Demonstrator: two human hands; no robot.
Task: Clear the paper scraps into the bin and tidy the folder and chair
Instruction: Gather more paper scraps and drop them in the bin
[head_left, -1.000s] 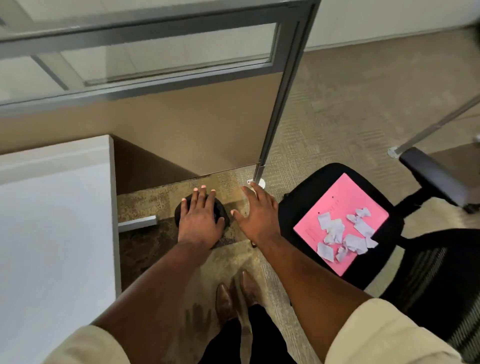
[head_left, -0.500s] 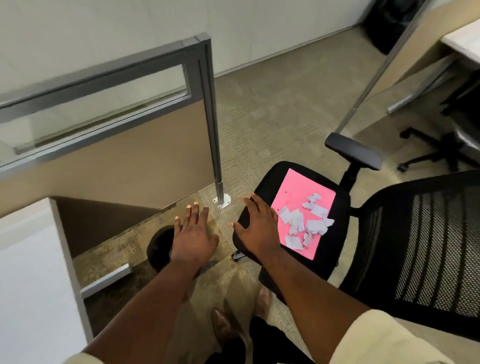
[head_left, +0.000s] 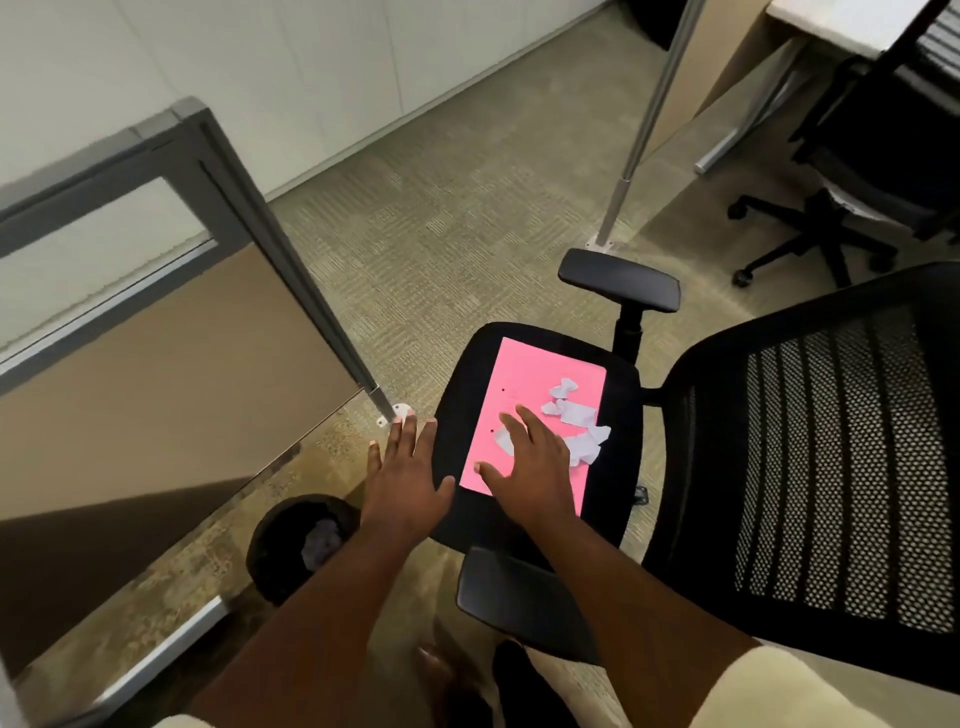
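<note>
A pink folder (head_left: 530, 379) lies flat on the seat of a black mesh office chair (head_left: 810, 457). Several white paper scraps (head_left: 574, 413) are strewn over its right half. My right hand (head_left: 530, 462) hovers open, palm down, over the folder's near end and hides some scraps. My left hand (head_left: 405, 475) is open with fingers spread, just left of the seat's edge, above the carpet. A small black bin (head_left: 291, 545) stands on the floor at the lower left, with crumpled paper inside.
A grey-framed cubicle partition (head_left: 218, 249) stands on the left, its foot plate (head_left: 397, 413) near my left fingertips. The chair's armrests (head_left: 618, 278) flank the seat. A second black chair (head_left: 852, 171) and a desk leg (head_left: 644, 130) stand at the upper right. My shoes show at the bottom.
The view has swung right, from the bin towards the chair. Both hands moved right; the right hand went from the seat's left edge to above the folder. The bin is uncovered now.
</note>
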